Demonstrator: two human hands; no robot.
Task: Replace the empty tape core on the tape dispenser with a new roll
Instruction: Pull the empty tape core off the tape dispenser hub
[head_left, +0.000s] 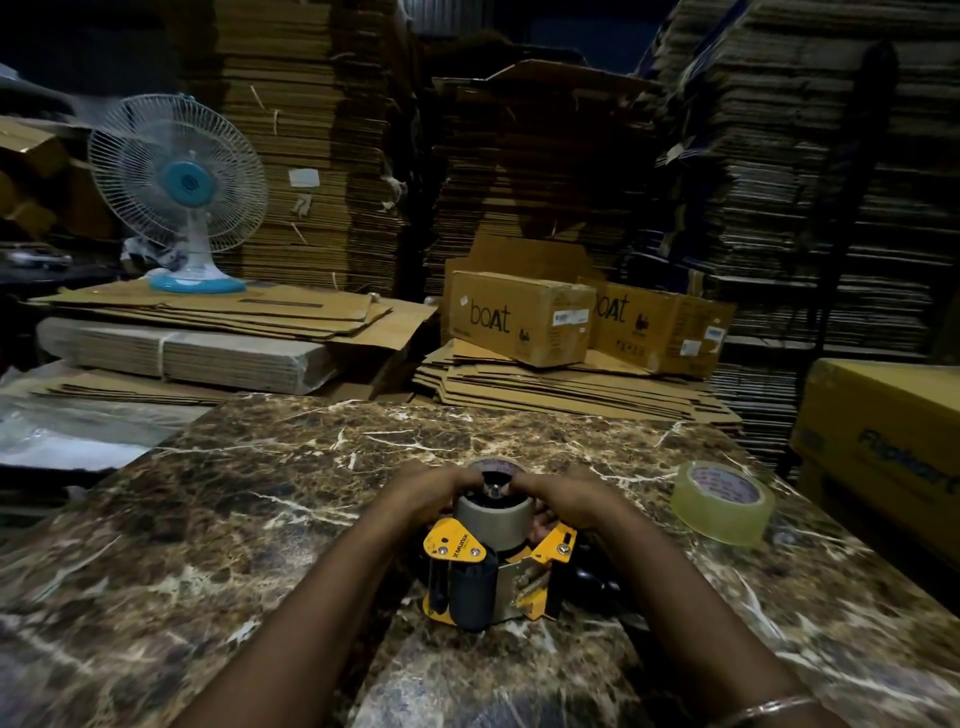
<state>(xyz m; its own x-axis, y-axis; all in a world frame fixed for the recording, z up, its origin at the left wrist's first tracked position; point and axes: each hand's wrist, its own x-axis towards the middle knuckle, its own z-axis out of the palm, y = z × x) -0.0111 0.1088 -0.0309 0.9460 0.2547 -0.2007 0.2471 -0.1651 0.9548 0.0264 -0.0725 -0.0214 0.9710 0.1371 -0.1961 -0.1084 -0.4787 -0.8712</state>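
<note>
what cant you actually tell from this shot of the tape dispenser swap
Head view only:
- Whether the empty core is off its hub yet: both hands, left hand and right hand, cover its far rim.
- Dispenser handle: mostly hidden behind its yellow frame and the right forearm.
- Print on the new roll: too small and dim.
- Yellow box lettering: cut off by the right edge.

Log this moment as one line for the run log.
step: removing core | left hand, right hand: on empty core | tape dispenser: on marble table | new roll: untouched, right
</note>
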